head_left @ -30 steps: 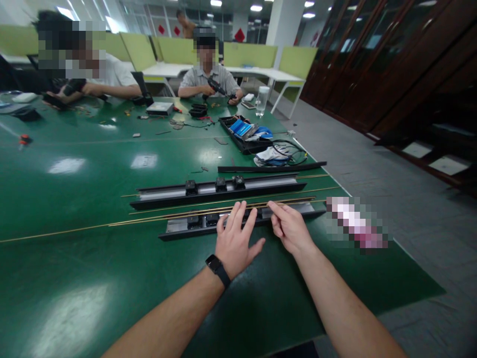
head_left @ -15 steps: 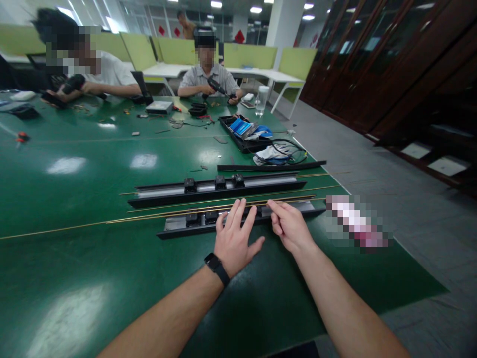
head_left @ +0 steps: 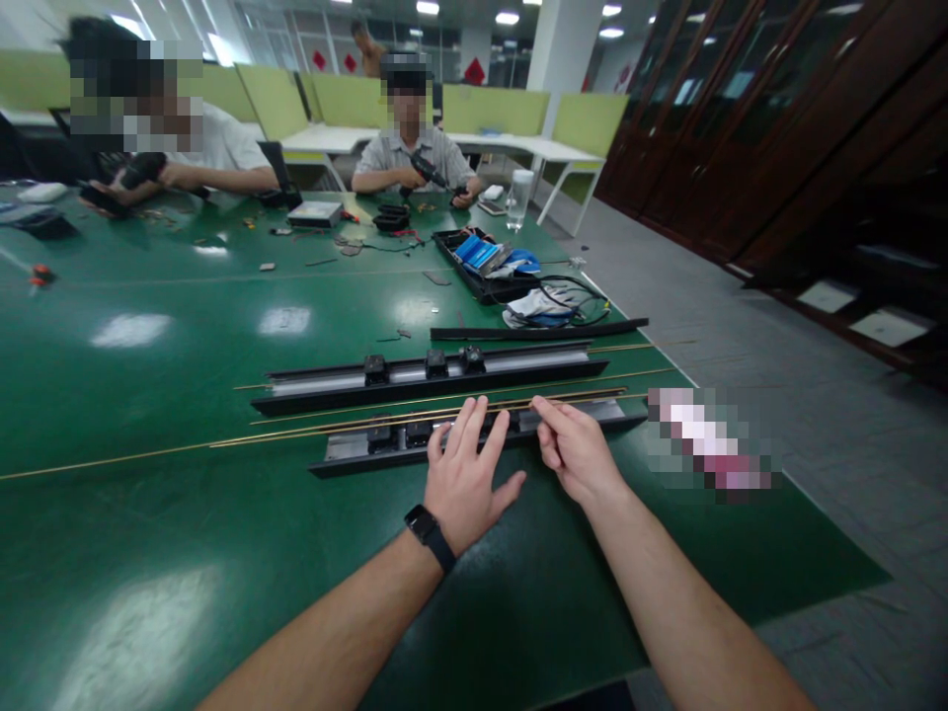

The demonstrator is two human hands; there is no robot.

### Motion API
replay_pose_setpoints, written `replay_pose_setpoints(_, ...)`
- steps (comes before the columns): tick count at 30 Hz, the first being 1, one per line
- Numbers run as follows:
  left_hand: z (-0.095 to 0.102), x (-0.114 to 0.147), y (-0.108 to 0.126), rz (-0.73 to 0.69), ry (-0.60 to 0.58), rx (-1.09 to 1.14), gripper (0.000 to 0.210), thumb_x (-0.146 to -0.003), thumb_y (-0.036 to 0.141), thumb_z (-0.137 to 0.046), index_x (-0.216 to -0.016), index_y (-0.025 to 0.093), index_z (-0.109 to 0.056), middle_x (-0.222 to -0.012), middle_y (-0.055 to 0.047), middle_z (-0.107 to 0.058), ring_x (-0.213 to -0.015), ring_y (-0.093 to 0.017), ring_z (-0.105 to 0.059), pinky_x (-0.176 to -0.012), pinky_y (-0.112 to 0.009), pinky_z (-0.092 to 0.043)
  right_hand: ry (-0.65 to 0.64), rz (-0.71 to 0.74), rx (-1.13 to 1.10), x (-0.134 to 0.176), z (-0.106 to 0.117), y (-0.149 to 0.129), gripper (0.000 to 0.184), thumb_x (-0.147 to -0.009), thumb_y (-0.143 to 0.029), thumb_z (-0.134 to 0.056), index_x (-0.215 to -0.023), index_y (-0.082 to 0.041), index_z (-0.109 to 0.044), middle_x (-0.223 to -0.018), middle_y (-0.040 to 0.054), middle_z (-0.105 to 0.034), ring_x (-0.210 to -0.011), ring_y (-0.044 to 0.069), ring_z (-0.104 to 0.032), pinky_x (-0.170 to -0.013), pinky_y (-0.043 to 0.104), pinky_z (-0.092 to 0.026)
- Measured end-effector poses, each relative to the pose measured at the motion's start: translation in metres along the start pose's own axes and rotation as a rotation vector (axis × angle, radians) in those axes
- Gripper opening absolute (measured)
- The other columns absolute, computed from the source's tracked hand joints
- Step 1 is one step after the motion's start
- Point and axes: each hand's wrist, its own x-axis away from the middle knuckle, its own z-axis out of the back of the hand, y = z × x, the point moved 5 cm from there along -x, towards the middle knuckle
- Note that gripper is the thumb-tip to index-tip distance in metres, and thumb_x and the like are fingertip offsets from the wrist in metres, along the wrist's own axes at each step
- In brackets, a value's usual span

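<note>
My left hand [head_left: 465, 479], a black watch on its wrist, lies with fingers spread over several thin brass rods [head_left: 326, 425]. Its fingertips touch or hover just over them; I cannot tell which. My right hand [head_left: 578, 444] is closed, index finger and thumb pinched at a brass rod to the right of my left hand. Under the rods is the nearer black channel rail [head_left: 345, 457], with black blocks inside, partly hidden by my hands. Behind it lies a second black rail [head_left: 333, 388] with three black blocks [head_left: 435, 363] in its channel.
A thin black strip [head_left: 540, 330] lies farther back. Behind it are gloves [head_left: 544, 304], cables and a black tray [head_left: 489, 286] holding blue items. A blurred object [head_left: 711, 439] is near the green table's [head_left: 185, 533] right edge. Two people across the table hold power drills [head_left: 430, 170].
Almost nothing differs. Both hands keep their place at the rods, and the view has shifted very slightly.
</note>
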Motion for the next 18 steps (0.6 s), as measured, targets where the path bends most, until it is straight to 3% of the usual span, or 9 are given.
replay_pose_setpoints(18,0.0010,-0.0003,0.0001,-0.008,0.011,-0.009,0.071,-0.087,0.055,-0.059,-0.150,0.025,-0.043,-0.162,-0.011,-0.030,-0.149,-0.030,-0.030,-0.113,-0.049,-0.029,0.000,-0.002,-0.005,-0.0027,0.0014,0.0038,0.039,-0.071,-0.046,-0.083,-0.083,-0.015,-0.063,-0.046,-0.0065,-0.052,-0.026,0.003,-0.036,-0.026,0.015,-0.019)
